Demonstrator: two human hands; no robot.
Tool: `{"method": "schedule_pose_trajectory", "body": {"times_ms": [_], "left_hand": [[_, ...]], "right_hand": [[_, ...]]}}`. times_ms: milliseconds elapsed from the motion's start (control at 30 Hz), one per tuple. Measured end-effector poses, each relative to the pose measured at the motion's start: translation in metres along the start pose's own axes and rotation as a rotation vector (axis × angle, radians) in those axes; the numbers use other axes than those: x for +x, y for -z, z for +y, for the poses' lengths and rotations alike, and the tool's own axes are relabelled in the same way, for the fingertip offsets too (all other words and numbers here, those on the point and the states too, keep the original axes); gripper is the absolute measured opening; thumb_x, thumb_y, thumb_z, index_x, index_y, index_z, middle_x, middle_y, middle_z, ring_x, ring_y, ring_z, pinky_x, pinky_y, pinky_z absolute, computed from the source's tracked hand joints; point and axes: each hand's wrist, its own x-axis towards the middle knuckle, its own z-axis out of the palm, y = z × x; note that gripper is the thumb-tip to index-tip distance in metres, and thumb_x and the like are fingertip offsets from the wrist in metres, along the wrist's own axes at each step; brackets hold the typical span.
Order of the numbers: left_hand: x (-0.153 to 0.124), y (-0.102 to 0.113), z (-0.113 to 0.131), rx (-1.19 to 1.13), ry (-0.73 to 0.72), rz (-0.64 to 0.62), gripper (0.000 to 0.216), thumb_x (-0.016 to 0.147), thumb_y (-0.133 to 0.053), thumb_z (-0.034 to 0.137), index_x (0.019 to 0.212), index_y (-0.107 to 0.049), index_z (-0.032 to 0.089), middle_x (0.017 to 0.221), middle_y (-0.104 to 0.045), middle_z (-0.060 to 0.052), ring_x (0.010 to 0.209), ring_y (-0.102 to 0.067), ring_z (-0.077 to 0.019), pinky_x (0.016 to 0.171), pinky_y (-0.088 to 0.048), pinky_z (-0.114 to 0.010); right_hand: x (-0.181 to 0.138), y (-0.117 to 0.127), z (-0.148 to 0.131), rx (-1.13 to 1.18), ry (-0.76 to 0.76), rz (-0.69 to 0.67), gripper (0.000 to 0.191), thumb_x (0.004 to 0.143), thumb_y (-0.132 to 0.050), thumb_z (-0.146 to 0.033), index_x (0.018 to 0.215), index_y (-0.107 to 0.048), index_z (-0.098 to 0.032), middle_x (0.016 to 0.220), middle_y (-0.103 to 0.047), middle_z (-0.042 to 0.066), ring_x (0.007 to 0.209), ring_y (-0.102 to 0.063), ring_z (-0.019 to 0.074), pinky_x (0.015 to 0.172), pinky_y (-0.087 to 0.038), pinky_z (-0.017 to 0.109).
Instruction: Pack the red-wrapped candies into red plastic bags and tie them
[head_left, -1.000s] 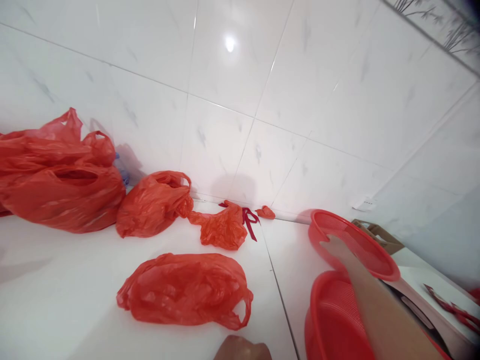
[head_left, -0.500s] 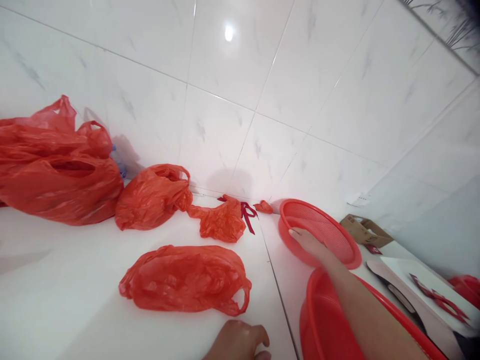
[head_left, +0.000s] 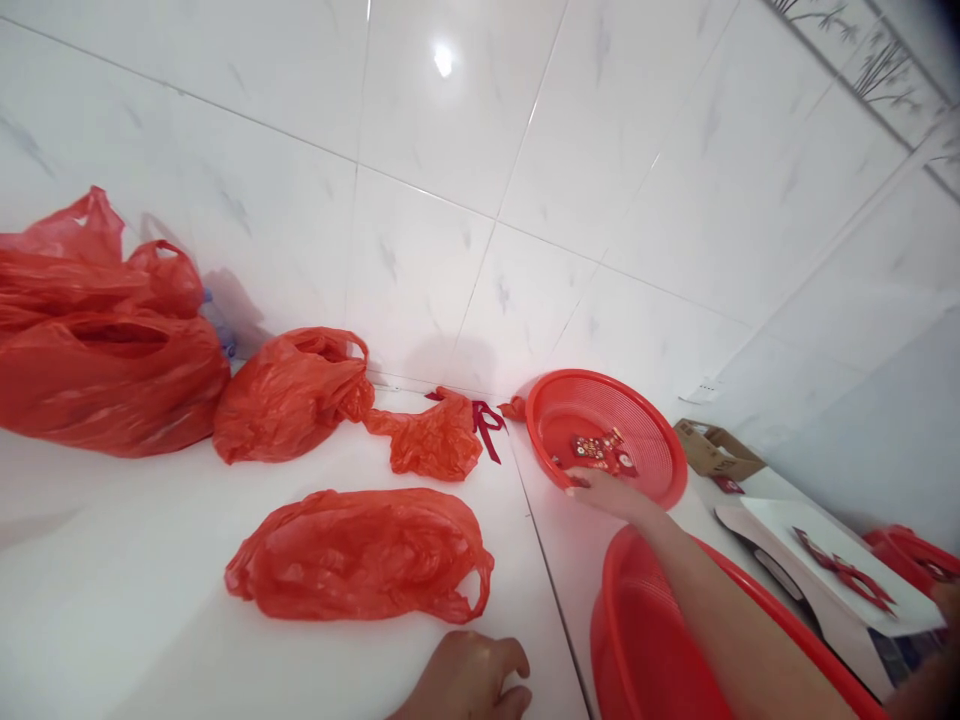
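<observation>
My right hand (head_left: pixel 604 492) grips the near-left rim of a round red plastic basket (head_left: pixel 656 430), its fingers bent over the edge. Inside the basket lie several red printed packets (head_left: pixel 600 450). Under my right forearm stands a deep red basin (head_left: pixel 637 640). My left hand (head_left: pixel 472 680) rests at the bottom edge with curled fingers; whether anything is in them is hidden. Just beyond it lies a red plastic bag (head_left: pixel 360 555) on the white table (head_left: pixel 112 560).
Several red bags (head_left: pixel 105 370) stand along the tiled wall, near a crumpled bag (head_left: pixel 439 440) and dark red ribbon (head_left: pixel 489 425). At right are a cardboard box (head_left: pixel 716 450), a white board (head_left: pixel 810 540) with red items, and another red container (head_left: pixel 915 550). A blurred brown shape touches the right edge.
The basket has shifted slightly left and its inside now shows more, with the packets in view. My right hand moved with its rim. My left hand stays in nearly the same place.
</observation>
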Motion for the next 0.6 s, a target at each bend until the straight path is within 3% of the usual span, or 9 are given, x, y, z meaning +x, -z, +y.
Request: {"method": "schedule_pose_trajectory", "body": {"times_ms": [167, 300, 467, 600], "left_hand": [[0.000, 0.001, 0.001, 0.004, 0.004, -0.006, 0.029, 0.077, -0.051, 0.030, 0.099, -0.069, 0.028, 0.071, -0.071, 0.000, 0.064, -0.062, -0.0154, 0.058, -0.042, -0.022], [0.000, 0.001, 0.001, 0.016, -0.008, 0.013, 0.029, 0.076, -0.051, 0.030, 0.098, -0.069, 0.029, 0.073, -0.072, 0.000, 0.065, -0.063, -0.0157, 0.060, -0.043, -0.023], [0.001, -0.003, -0.001, 0.011, -0.016, 0.015, 0.028, 0.076, -0.051, 0.029, 0.098, -0.070, 0.028, 0.071, -0.072, 0.000, 0.064, -0.063, -0.0154, 0.061, -0.043, -0.023], [0.001, -0.004, -0.003, 0.015, -0.013, 0.018, 0.029, 0.077, -0.051, 0.031, 0.099, -0.069, 0.029, 0.072, -0.072, 0.000, 0.064, -0.063, -0.0154, 0.061, -0.044, -0.024]], "right_hand": [[0.004, 0.001, 0.008, -0.056, -0.049, -0.092, 0.053, 0.072, -0.061, -0.034, 0.123, -0.055, -0.022, 0.130, -0.055, 0.007, 0.118, -0.051, 0.0253, 0.097, -0.040, 0.036], [0.003, -0.001, 0.005, -0.196, -0.050, -0.128, 0.051, 0.066, -0.064, -0.024, 0.116, -0.055, -0.025, 0.121, -0.058, 0.005, 0.105, -0.056, 0.0222, 0.083, -0.044, 0.030], [0.002, -0.003, 0.000, -0.391, -0.103, -0.171, 0.054, 0.060, -0.062, -0.009, 0.111, -0.054, -0.023, 0.101, -0.063, 0.003, 0.081, -0.059, 0.0172, 0.062, -0.039, 0.023], [0.001, -0.009, -0.005, -0.489, -0.106, -0.124, 0.052, 0.062, -0.058, -0.002, 0.108, -0.057, -0.026, 0.099, -0.063, 0.003, 0.079, -0.058, 0.0163, 0.061, -0.035, 0.023]]}}
